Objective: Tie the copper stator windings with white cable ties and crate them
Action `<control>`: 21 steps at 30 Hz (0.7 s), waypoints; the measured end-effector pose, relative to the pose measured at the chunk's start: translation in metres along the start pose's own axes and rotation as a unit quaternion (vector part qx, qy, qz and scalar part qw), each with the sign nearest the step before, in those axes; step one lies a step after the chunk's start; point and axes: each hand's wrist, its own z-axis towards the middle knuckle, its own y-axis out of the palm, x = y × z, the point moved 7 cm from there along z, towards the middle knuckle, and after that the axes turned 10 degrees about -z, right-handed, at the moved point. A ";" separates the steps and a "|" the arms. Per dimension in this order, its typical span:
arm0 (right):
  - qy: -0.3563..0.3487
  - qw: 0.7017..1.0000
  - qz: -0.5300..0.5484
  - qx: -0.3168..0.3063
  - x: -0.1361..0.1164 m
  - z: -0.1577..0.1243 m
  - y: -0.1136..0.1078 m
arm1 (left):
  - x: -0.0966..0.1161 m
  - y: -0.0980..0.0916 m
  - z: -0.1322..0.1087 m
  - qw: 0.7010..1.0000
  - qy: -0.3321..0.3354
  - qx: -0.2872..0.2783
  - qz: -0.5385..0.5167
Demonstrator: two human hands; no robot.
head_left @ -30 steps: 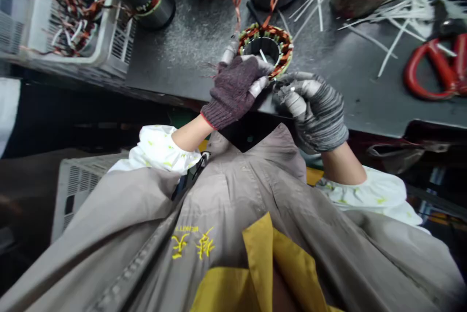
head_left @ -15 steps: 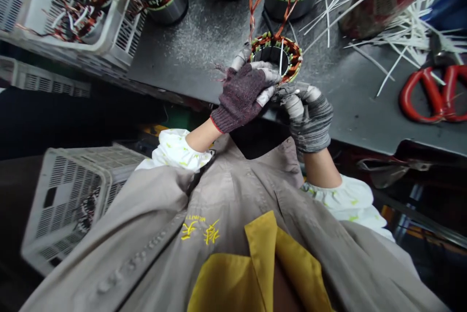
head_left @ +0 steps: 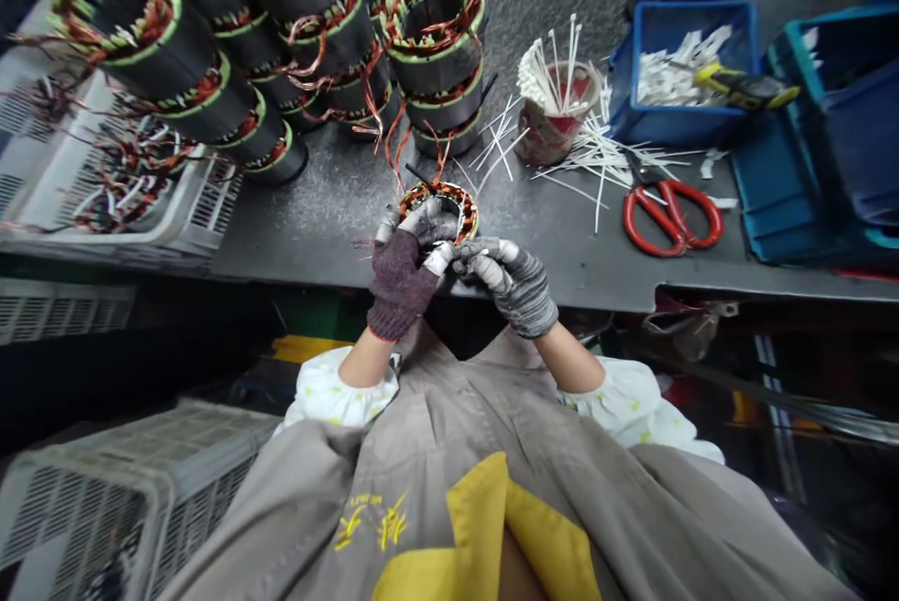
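Note:
A motor stator, a ring with copper windings and pale green slot liners, stands at the bench's near edge. My left hand, in a dark maroon glove with wrapped fingertips, closes on its left and near rim. My right hand, in a grey striped glove, is pinched at the near right rim. Whatever sits between those fingertips is too small to make out; a bit of white shows there. Copper leads rise from the stator's far side, and a thin white strip stands at its right inside.
Stacked stators stand behind and to the left, beside a white crate of wound parts. Rightward are a cup of white sticks, loose white strips, red-handled scissors, and a blue bin with a yellow-black cutter.
My view has tilted up and drawn back, bringing more of the bench, the stacked stators and the bins into sight. Both hands stay at the stator, with only small finger shifts.

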 end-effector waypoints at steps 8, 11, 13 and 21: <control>0.027 1.000 -0.003 0.010 0.001 0.002 -0.007 | 0.008 0.006 0.009 0.999 -0.009 0.036 0.005; 0.057 0.998 0.003 0.014 0.001 0.004 -0.006 | 0.009 0.007 0.011 0.999 0.005 0.038 -0.018; 0.105 0.994 0.036 0.020 0.006 0.006 -0.006 | 0.012 0.008 0.011 0.999 0.035 0.022 -0.019; 0.136 0.991 0.008 0.012 0.003 0.008 -0.005 | 0.018 0.005 0.004 0.991 0.118 0.027 0.050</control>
